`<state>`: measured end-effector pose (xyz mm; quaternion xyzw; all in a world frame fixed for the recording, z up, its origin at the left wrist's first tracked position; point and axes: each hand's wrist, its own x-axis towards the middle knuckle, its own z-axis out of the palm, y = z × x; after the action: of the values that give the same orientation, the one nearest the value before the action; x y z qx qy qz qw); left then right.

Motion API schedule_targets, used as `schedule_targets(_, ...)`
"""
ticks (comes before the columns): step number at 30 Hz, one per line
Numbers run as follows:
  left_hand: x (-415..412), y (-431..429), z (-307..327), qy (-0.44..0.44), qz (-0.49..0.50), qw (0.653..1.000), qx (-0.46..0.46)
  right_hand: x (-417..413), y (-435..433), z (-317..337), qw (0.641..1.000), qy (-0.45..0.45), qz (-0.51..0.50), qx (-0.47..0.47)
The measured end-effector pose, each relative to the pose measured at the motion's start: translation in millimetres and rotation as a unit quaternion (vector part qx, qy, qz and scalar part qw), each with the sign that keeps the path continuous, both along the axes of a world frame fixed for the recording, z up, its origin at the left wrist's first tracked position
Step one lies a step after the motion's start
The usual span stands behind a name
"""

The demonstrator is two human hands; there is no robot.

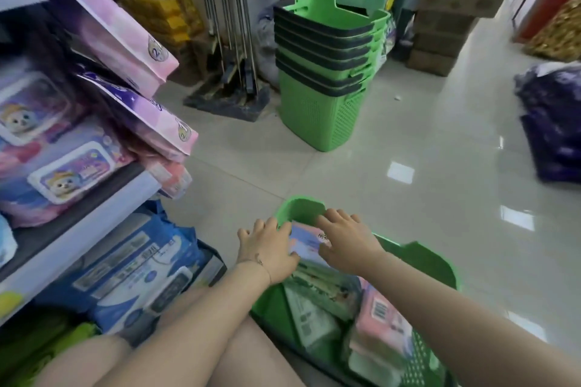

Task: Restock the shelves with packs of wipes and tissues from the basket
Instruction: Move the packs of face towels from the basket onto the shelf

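**Both hands on a pack in the basket**

Your fingertips are hidden behind the pack [306, 243], so how far they curl under it is hard to tell. The pack is pink and pale blue, its print blurred. Your left hand [267, 248] grips its left edge, thumb on top; your right hand [345, 242] lies flat over its right end, fingers spread. It sits at the far end of the green basket [434, 264], at 6 o'clock in view, above green and pink packs. At 9 o'clock the shelves [94, 214] hold more packs. At 12 o'clock stands a stack of baskets [323, 72].
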<state>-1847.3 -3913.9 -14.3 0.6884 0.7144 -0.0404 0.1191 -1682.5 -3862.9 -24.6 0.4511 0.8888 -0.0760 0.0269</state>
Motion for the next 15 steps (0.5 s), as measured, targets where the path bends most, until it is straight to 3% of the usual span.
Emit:
schedule_targets(6, -4.7, -4.7, -28.4, -0.067, 0.073, 0.994, -0.045, -5.7, -32.6, -61.1, 0.991, -0.071, 0.005, -0.114)
schedule_targets(10, -7.2, -0.9, -33.6, -0.084, 0.078, 0.992, -0.047, -16.1, -48.7, -95.4, 0.966, -0.116, -0.065, -0.224)
schedule_targets(15, -5.8, -0.1, -39.9, -0.078, 0.062, 0.993, -0.059, -22.6, -60.3, -131.8, 0.953, -0.188, -0.154, -0.181)
